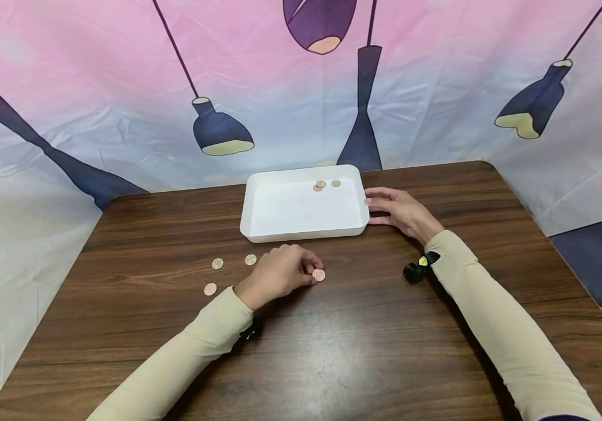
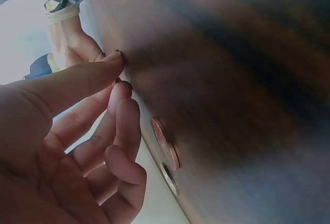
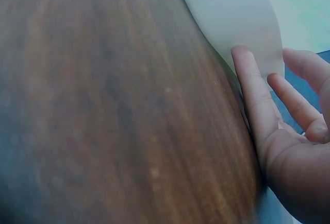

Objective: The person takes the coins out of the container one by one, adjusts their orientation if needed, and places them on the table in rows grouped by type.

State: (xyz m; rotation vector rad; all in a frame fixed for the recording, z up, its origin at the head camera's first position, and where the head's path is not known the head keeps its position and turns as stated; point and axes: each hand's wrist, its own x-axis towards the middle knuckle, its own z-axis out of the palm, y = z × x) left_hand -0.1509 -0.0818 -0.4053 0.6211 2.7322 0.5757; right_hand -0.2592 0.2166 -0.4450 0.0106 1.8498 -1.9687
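A white tray point(image 1: 301, 234) stands at the middle back of the wooden table, with three coins point(image 1: 320, 185) in its far corner. My left hand point(image 1: 279, 272) rests in front of the tray, fingers loosely curled, and its fingertips touch a copper coin point(image 1: 319, 275) lying flat on the table. The left wrist view shows an empty palm, the thumb point(image 2: 77, 82) reaching to the wood, and two coins point(image 2: 166, 144) beside the fingers. My right hand point(image 1: 401, 211) lies with straight fingers point(image 3: 252, 95) against the tray's right wall point(image 3: 242, 18).
Three more coins lie to the left of my left hand: a silver one point(image 1: 217, 264), another point(image 1: 250, 259) and a copper one point(image 1: 210, 289). The brown table point(image 1: 364, 351) ends at a printed cloth backdrop point(image 1: 437, 88).
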